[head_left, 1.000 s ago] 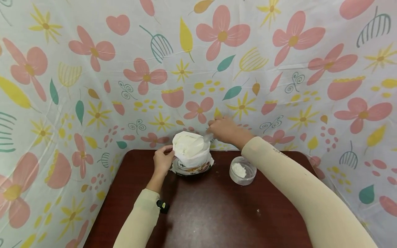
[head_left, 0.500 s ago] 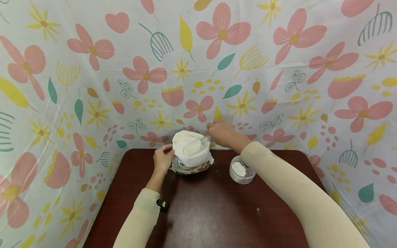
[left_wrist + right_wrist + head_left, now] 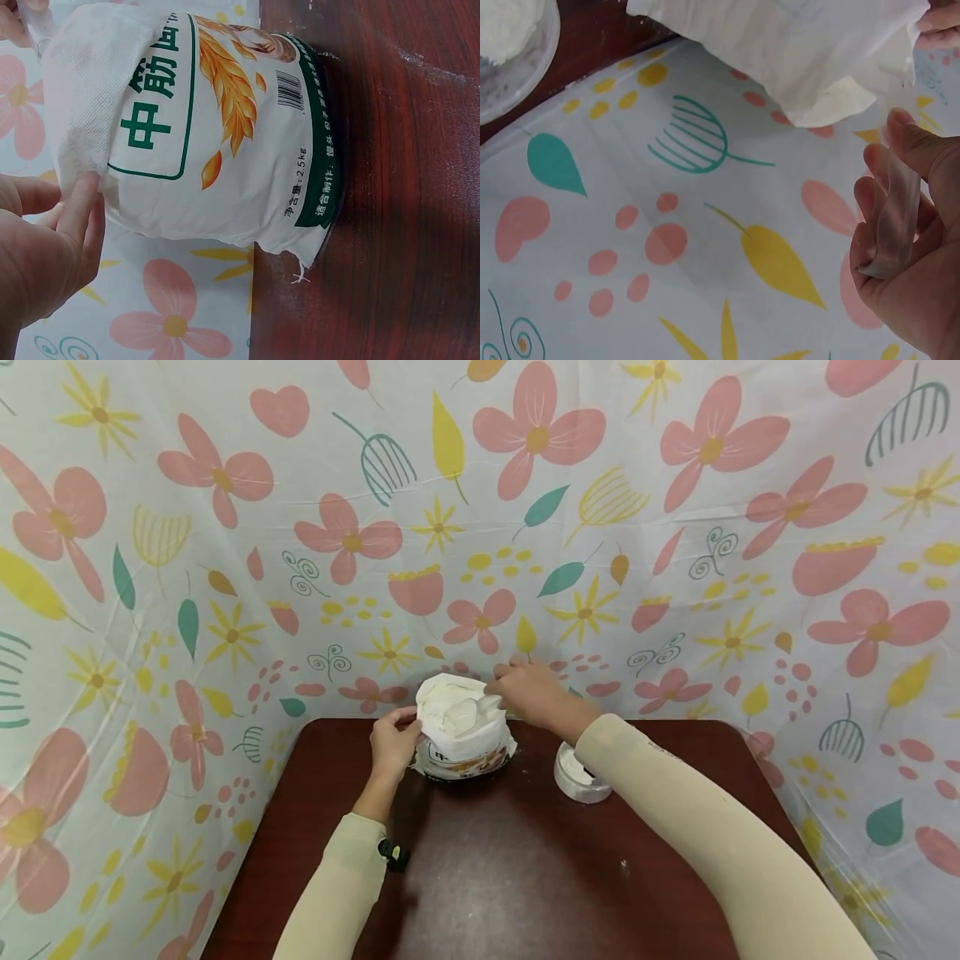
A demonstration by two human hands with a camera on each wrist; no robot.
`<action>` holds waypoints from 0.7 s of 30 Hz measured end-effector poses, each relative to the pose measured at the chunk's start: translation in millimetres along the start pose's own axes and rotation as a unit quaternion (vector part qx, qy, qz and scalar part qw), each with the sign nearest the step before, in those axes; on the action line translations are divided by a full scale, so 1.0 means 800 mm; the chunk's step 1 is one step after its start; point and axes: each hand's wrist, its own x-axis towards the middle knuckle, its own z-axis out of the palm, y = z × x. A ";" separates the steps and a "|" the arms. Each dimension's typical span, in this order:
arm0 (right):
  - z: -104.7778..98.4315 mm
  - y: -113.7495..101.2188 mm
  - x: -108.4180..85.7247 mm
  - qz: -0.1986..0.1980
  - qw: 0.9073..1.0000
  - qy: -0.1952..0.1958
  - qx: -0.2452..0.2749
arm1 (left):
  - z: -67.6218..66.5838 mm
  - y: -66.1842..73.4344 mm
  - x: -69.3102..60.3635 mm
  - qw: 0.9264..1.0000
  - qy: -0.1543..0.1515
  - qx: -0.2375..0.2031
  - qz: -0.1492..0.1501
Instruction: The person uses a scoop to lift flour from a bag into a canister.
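Around the mouth of the white flour bag [image 3: 191,135], both hands are busy, and the work looks partway through. The bag stands upright near the far edge of the table [image 3: 487,877], with its opening folded outward, so opening it counts as done. White flour [image 3: 441,700] shows inside, a good amount by the look of it.

On the bag's left, the left hand [image 3: 395,745] pinches the folded rim between thumb and fingers, apparently to steady it. On the bag's right, the right hand [image 3: 911,214] has its fingers curled round the handle of a clear plastic scoop [image 3: 463,717], whose bowl lies within the bag's mouth, at the flour. How full that bowl is, I cannot tell.

To the right of the bag, apart from it and slightly nearer the person, a round clear container [image 3: 582,793] rests on the table. It already has a heap of flour [image 3: 506,26] in it, so I judge that some transfer is done. Room remains above that heap, and whatever the scoop takes up has not yet been brought over. How much more is wanted, the views do not settle. Near the bag's base, a pale streak of powder [image 3: 439,69] marks the tabletop.
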 end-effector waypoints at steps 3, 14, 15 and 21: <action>0.001 -0.005 -0.002 0.001 1.000 0.007 -0.006 | 0.000 0.000 0.000 1.000 -0.001 0.001 0.002; 0.024 -0.010 0.000 0.014 0.999 0.038 0.032 | 0.001 0.002 -0.001 1.000 0.007 0.005 0.008; 0.025 -0.009 0.000 0.016 0.998 0.040 0.036 | 0.001 0.002 -0.001 1.000 0.007 0.005 0.009; 0.027 -0.003 -0.005 0.019 0.997 0.038 0.069 | 0.001 0.003 0.000 1.000 0.007 0.009 0.005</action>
